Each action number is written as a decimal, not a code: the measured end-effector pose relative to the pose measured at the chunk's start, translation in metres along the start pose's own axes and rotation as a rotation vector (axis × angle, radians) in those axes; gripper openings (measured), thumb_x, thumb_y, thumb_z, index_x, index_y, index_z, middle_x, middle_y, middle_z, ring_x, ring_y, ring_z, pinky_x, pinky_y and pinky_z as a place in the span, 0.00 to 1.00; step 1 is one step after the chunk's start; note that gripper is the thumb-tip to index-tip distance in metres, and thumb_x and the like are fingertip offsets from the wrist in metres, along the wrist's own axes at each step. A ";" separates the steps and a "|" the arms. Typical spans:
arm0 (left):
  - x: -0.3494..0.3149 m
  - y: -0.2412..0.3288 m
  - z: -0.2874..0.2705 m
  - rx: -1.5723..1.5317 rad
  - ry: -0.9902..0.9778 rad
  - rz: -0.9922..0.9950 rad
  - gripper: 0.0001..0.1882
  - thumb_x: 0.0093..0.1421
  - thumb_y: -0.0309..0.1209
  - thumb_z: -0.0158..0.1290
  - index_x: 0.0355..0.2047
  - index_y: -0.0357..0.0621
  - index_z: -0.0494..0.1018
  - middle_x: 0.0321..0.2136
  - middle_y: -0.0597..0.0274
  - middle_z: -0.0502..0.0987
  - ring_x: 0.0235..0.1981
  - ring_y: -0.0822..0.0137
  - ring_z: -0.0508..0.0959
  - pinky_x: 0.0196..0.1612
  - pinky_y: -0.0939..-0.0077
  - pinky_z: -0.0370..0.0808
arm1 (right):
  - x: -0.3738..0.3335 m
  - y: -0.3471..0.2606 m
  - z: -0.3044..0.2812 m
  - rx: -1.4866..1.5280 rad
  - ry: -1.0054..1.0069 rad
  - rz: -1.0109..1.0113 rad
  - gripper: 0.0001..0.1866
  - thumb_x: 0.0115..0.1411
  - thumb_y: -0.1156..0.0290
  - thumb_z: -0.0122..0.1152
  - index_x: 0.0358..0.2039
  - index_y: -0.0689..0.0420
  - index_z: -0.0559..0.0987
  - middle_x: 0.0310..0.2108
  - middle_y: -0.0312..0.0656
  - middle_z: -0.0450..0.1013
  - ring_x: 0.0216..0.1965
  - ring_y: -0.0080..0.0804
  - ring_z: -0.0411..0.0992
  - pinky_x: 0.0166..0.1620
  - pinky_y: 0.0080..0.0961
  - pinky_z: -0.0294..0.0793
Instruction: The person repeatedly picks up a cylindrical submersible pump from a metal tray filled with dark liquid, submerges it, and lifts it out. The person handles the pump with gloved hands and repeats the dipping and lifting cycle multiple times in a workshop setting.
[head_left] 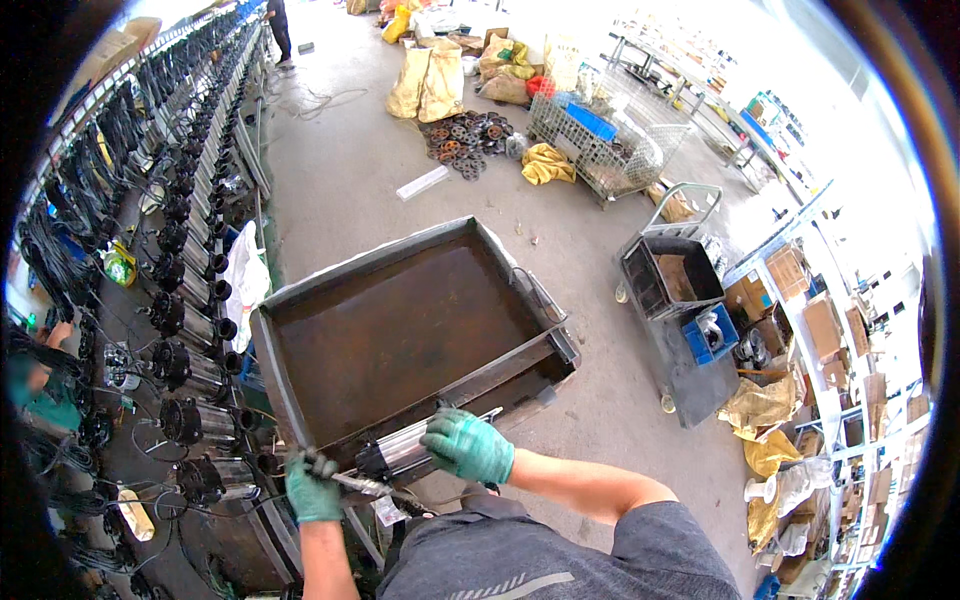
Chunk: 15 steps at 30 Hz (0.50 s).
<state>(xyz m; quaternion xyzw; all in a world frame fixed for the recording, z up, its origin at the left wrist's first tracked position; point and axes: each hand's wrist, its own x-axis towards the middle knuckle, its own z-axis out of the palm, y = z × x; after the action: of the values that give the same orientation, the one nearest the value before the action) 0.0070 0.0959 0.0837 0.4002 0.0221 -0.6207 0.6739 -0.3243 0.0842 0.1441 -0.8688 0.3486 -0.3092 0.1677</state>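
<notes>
While the right green-gloved hand is gripping one end of a silver cylindrical motor at the lower centre of the frame, its fingers curling over the casing, the left green-gloved hand is holding a slim grey rod-like piece near the motor's black end. A brown-bottomed metal tray is occupying the middle. Similar motors are lining the left side, and a platform cart is standing at right.

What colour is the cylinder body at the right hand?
The cylinder body is silvery grey, clearest in head view.
</notes>
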 end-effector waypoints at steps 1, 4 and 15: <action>-0.009 -0.016 0.031 -0.033 -0.109 -0.056 0.11 0.69 0.40 0.57 0.41 0.48 0.71 0.26 0.69 0.67 0.22 0.75 0.61 0.24 0.77 0.61 | -0.002 -0.012 -0.010 0.009 0.004 -0.029 0.15 0.55 0.68 0.66 0.43 0.59 0.79 0.36 0.48 0.76 0.42 0.52 0.75 0.52 0.45 0.74; -0.060 -0.083 0.126 0.146 -0.107 -0.106 0.08 0.70 0.34 0.53 0.45 0.47 0.71 0.28 0.68 0.68 0.24 0.72 0.62 0.28 0.73 0.62 | -0.038 -0.020 -0.005 0.202 0.036 0.356 0.20 0.57 0.68 0.65 0.51 0.53 0.76 0.35 0.53 0.77 0.36 0.55 0.78 0.40 0.50 0.76; -0.096 -0.127 0.116 0.800 -0.478 -0.240 0.15 0.70 0.31 0.53 0.53 0.36 0.76 0.43 0.61 0.82 0.44 0.71 0.79 0.50 0.73 0.78 | -0.240 0.123 -0.130 -0.148 0.005 1.067 0.16 0.65 0.56 0.62 0.42 0.56 0.78 0.29 0.57 0.78 0.34 0.62 0.78 0.35 0.51 0.77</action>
<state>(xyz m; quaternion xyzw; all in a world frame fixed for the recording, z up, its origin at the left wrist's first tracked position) -0.1781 0.1204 0.1483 0.4688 -0.3282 -0.7284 0.3768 -0.6068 0.1588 0.0789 -0.5796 0.7630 -0.1578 0.2388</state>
